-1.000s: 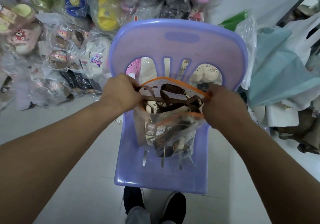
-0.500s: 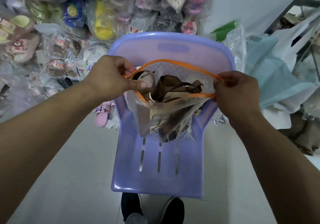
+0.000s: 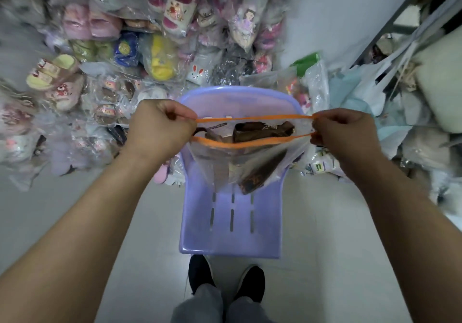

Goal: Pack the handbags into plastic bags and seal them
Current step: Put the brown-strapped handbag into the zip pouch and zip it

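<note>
A clear plastic bag (image 3: 252, 162) with an orange zip strip along its mouth hangs in the air above a purple plastic chair (image 3: 232, 230). Inside it sits a brown patterned handbag (image 3: 262, 132), its strap bunched near the top. My left hand (image 3: 160, 130) pinches the left end of the orange strip. My right hand (image 3: 342, 132) pinches the right end. The mouth is pulled wide sideways into a narrow slit, with the two orange edges still apart.
Heaps of slippers in clear bags (image 3: 120, 60) fill the floor behind and left of the chair. Pale bags and bundles (image 3: 412, 97) pile up at the right beside a metal rack. My two black shoes (image 3: 225, 282) stand just before the chair's front edge.
Both hands have lifted the bag off the chair seat and pulled apart sideways, stretching the round mouth into a narrow slit. The view has tilted up.
</note>
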Demonstrator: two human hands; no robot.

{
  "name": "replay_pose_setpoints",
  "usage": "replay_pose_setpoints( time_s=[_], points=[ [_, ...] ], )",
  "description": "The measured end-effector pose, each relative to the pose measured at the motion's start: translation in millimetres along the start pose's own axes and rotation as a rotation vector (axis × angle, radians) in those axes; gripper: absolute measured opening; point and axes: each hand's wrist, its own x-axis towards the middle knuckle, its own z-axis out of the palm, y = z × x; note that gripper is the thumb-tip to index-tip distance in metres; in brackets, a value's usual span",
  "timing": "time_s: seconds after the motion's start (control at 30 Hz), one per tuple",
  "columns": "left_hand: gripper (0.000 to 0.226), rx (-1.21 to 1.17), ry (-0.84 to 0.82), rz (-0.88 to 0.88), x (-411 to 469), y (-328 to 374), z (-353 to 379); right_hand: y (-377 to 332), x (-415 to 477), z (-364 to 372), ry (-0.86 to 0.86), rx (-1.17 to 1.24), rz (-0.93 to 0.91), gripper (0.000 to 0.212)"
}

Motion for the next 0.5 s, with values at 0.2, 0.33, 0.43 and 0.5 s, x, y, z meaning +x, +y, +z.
replay_pose_setpoints(
  time_s=[0.2,0.33,0.43,0.5],
  points=[
    [0.022,0.246,0.275,0.248,-48.4,77.9,-55.9,-62.9,-59.4,-65.1,-0.318,-0.296,-0.432,0.050],
    [0.025,0.215,0.187,0.210,-61.4,130.4,-92.2,-112.5,-69.2,-100.2,-0.130,-0.325,-0.500,0.014],
    [0.022,-0.014,0.048,0.148,-68.3,172.1,-108.6,-159.2,-71.6,-130.7,-0.084,-0.342,-0.490,0.008],
    [0.019,-0.098,-0.007,0.184,-78.9,197.8,-114.0,-187.1,-75.1,-154.7,-0.052,-0.323,-0.487,0.008]
  ],
)
